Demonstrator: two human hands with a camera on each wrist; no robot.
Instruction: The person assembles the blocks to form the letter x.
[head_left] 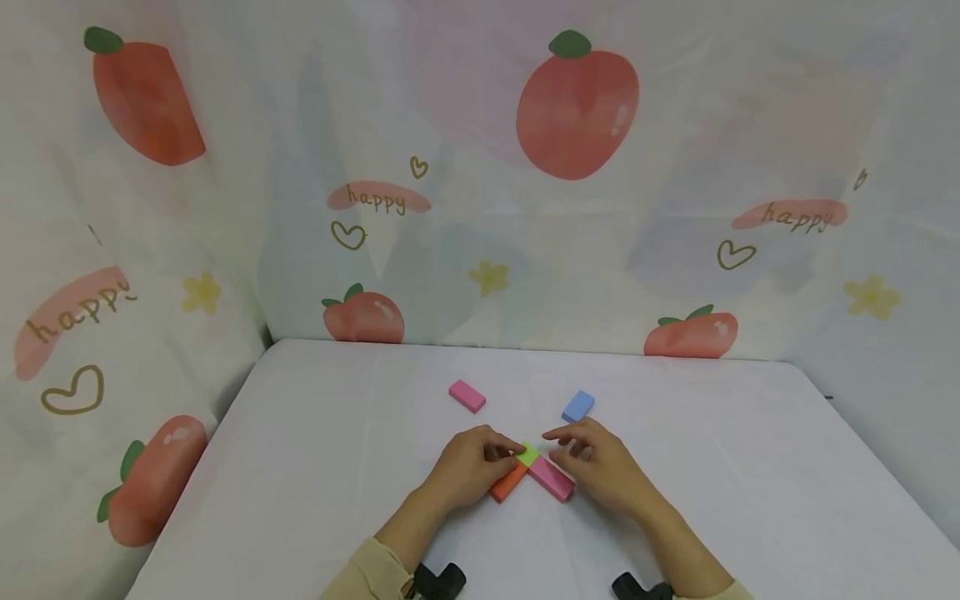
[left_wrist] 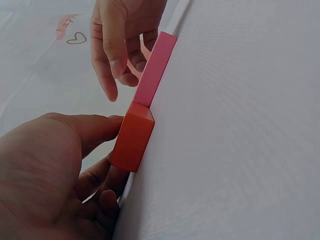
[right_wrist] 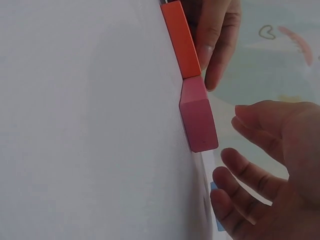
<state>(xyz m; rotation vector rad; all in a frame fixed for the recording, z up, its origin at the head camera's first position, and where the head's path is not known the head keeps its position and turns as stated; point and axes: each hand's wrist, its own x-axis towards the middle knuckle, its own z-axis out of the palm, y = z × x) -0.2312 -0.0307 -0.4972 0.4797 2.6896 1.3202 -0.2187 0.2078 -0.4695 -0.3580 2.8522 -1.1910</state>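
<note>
On the white table, an orange block [head_left: 508,484] and a pink block [head_left: 551,479] meet at an angle. A bright green block [head_left: 530,453] sits where they join. The thumb and index finger of my left hand [head_left: 470,464] pinch the green block at its left corner; the exact contact is partly hidden. The left wrist view shows the orange block [left_wrist: 133,137] end-on, in front of those fingers. Right of the pink block [right_wrist: 199,125], my right hand [head_left: 597,463] hovers with loosely bent, spread fingers and holds nothing.
A second pink block [head_left: 467,396] lies farther back on the left. A blue block [head_left: 578,406] lies behind the right hand. Fruit-printed cloth [head_left: 450,250] hangs behind the table and along its left side. Black wrist mounts [head_left: 440,582] show at the front.
</note>
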